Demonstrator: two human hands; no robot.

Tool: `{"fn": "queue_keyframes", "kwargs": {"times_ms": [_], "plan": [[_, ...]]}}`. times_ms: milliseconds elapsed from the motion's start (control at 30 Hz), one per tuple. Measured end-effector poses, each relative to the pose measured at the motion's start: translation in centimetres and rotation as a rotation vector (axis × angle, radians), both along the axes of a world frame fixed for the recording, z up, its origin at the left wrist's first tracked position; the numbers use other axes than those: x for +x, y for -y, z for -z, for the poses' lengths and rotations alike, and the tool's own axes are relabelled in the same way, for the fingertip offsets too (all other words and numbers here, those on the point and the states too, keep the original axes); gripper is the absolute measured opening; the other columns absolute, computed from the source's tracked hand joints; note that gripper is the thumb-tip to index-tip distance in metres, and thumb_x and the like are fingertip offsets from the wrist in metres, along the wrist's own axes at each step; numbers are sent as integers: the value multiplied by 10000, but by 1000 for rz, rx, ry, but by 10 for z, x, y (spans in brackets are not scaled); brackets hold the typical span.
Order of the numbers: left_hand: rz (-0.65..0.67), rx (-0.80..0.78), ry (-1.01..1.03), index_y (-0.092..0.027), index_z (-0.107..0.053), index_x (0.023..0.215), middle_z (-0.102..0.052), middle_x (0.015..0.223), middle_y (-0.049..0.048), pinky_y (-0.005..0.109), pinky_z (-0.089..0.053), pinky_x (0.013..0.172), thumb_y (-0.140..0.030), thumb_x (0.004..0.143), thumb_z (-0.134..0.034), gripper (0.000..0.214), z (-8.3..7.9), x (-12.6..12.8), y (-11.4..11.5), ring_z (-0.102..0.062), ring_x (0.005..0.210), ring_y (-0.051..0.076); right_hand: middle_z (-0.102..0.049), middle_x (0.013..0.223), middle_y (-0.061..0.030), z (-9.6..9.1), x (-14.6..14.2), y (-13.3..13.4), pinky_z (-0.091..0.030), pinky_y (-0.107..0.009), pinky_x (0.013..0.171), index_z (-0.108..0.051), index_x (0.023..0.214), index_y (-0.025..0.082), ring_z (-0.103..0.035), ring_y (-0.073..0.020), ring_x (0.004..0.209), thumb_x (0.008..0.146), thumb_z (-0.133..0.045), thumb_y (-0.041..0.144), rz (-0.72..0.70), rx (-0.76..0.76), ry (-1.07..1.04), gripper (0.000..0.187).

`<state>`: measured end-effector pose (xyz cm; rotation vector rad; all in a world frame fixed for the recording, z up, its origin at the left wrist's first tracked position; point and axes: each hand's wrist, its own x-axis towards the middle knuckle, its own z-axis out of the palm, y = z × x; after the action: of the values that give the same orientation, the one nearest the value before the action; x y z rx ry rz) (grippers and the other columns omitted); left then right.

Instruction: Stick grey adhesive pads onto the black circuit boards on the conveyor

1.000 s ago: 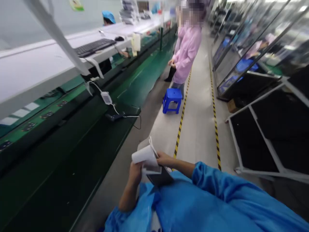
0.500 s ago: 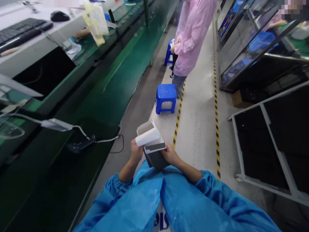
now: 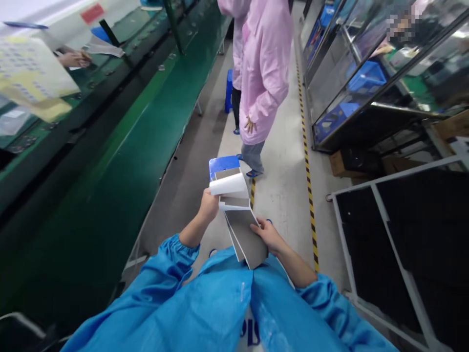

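Observation:
In front of my waist I hold several thin sheets, grey on one face and white on the other. The upper, curled white sheets (image 3: 230,184) bend over, with my left hand (image 3: 210,203) closed on their left edge. Flatter grey sheets (image 3: 246,233) fan out below them, their lower ends close to my blue coat. My right hand (image 3: 269,236) grips these along the right edge, fingers over the grey face and thumb side partly hidden. Whether the upper and lower sheets are joined cannot be made out.
A blue stool (image 3: 221,164) stands just beyond the sheets. People in pink coats (image 3: 266,63) stand in the aisle ahead. A long green bench (image 3: 142,117) runs along the left. A wheeled rack with black panels (image 3: 377,215) and a cardboard box (image 3: 339,165) are on the right.
My view has moved forward along the aisle, bringing the stool and pink-coated people closer. The lower grey sheets have fanned out, and my right hand has shifted slightly down and right along them.

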<state>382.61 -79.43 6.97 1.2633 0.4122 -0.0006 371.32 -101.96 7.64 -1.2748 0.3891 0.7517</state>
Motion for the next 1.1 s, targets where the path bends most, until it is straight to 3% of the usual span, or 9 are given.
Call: {"fn": "queue_keyframes", "kwargs": {"times_ms": [167, 300, 467, 667, 833, 900, 967, 1033, 1100], "plan": [[-90, 162, 11, -176, -805, 757, -795, 780, 35, 341, -590, 775, -264, 549, -873, 235, 18, 91, 90, -717, 796, 251, -807, 1131, -114, -2, 121, 100, -572, -443, 1051, -724, 1205, 212, -777, -289, 1050, 700, -895, 641, -109, 185, -81, 685], [-127, 243, 25, -181, -824, 798, -793, 822, 55, 373, -587, 805, -236, 571, -783, 237, 20, 153, 163, -716, 816, 267, -791, 1226, -116, -18, 208, 187, -533, -481, 1128, -728, 1277, 243, -758, -303, 1146, 709, -915, 593, -235, 177, -40, 693], [-73, 301, 78, -190, -826, 769, -778, 836, 81, 384, -569, 834, -243, 614, -717, 197, 20, 259, 239, -701, 865, 275, -789, 1244, -138, -13, 301, 262, -521, -526, 1154, -743, 1335, 266, -741, -338, 1211, 795, -865, 565, -177, 175, -44, 629], [95, 276, 268, -207, -821, 769, -790, 933, 105, 412, -569, 900, -258, 639, -749, 157, -1, 427, 326, -703, 976, 300, -732, 1404, -125, 1, 398, 329, -432, -547, 1262, -725, 1372, 290, -685, -347, 1321, 766, -891, 577, 113, -44, 69, 691], [290, 123, 462, -189, -821, 810, -710, 1424, 138, 408, -548, 1024, -268, 702, -785, 139, -31, 593, 401, -668, 1276, 343, -723, 1404, -165, -4, 504, 412, -454, -580, 1239, -750, 1349, 279, -677, -392, 1315, 737, -873, 661, 165, -176, 122, 732], [457, 40, 361, -170, -827, 835, -772, 1298, 130, 372, -580, 898, -275, 681, -802, 188, -29, 663, 432, -732, 1113, 320, -726, 1394, -173, -2, 556, 456, -501, -580, 1188, -728, 1391, 287, -702, -397, 1264, 715, -888, 663, 143, -174, 100, 790], [582, -6, 236, -144, -834, 847, -822, 989, 100, 343, -577, 747, -317, 643, -837, 268, -19, 728, 463, -749, 879, 288, -723, 1400, -169, 3, 613, 500, -545, -559, 1129, -687, 1450, 301, -726, -387, 1214, 700, -907, 649, 135, -129, 61, 856], [597, -15, 179, -121, -834, 836, -787, 779, 74, 341, -569, 684, -379, 630, -860, 332, -8, 783, 489, -731, 760, 276, -712, 1423, -156, 7, 673, 539, -568, -521, 1092, -643, 1499, 307, -734, -368, 1196, 700, -920, 624, 103, -61, 18, 903], [560, -8, 153, -112, -836, 837, -774, 729, 73, 363, -590, 711, -428, 640, -866, 374, 0, 829, 508, -737, 757, 284, -702, 1446, -134, 8, 737, 567, -563, -478, 1089, -608, 1531, 299, -728, -343, 1210, 716, -926, 593, 48, -1, -11, 922]]}}
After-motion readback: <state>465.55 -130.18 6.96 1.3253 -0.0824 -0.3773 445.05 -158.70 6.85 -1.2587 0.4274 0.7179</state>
